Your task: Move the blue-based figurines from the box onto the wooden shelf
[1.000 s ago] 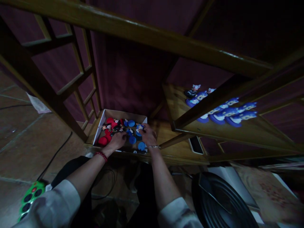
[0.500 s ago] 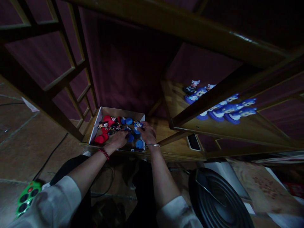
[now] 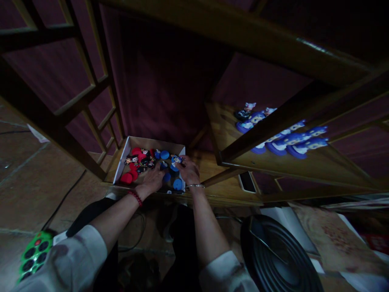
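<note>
A shallow white cardboard box (image 3: pixel 120 160) sits on the wooden ledge, with small figurines in it. Red-based figurines (image 3: pixel 140 156) lie at its left; blue-based ones, such as a blue round base (image 3: pixel 178 184), lie at its right. My right hand (image 3: pixel 189 170) is at the box's right wall, thumb and fingers closed on a blue figurine (image 3: pixel 176 160). My left hand (image 3: pixel 153 179) reaches over the front of the box. Its fingers are apart and bent down beside the blue figurines; whether they touch one is hard to see in the dim light.
Several purple-blue figurines (image 3: pixel 291 142) stand on the wooden shelf (image 3: pixel 225 134) to the right, behind a dark wooden bar (image 3: pixel 261 129). A phone (image 3: pixel 247 182) lies on the ledge. Below are a black ribbed round object (image 3: pixel 282 255) and a green object with dark discs (image 3: pixel 35 255).
My left hand has drawn slightly left, and its index finger has lifted and spread. My right hand stays almost still with the blue figurine in it.
</note>
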A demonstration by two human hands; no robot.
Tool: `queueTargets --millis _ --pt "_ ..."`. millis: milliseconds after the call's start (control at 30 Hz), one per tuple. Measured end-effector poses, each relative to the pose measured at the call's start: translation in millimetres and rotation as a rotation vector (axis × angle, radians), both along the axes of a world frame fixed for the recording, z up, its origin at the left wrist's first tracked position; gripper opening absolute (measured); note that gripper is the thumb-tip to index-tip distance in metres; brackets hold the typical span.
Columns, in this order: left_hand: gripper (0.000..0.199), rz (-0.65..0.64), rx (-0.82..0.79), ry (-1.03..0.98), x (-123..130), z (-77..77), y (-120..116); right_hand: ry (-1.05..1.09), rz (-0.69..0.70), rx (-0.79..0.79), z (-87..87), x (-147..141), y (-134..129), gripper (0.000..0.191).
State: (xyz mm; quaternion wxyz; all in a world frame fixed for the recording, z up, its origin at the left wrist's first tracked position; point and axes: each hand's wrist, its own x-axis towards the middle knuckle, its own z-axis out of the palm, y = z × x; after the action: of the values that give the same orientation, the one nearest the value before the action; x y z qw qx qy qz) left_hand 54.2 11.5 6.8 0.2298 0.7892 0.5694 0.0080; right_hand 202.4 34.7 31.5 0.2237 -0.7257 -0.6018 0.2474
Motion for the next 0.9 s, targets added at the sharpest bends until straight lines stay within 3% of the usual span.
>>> queueTargets --millis 367,633,900 --pt "0.045 -0.048 -0.05 0.011 -8 7.7 -2 -0.025 0.008 -0.006 0.1 0 -3 0.029" --pt "0.042 -0.129 0.049 -0.039 -18 -9.0 4 0.011 0.022 -0.008 -1.5 -4 -4 0.032" --pt "0.036 -0.138 0.055 -0.066 -16 -7.4 5 0.032 0.033 -0.01 -3.0 -4 -4 0.033"
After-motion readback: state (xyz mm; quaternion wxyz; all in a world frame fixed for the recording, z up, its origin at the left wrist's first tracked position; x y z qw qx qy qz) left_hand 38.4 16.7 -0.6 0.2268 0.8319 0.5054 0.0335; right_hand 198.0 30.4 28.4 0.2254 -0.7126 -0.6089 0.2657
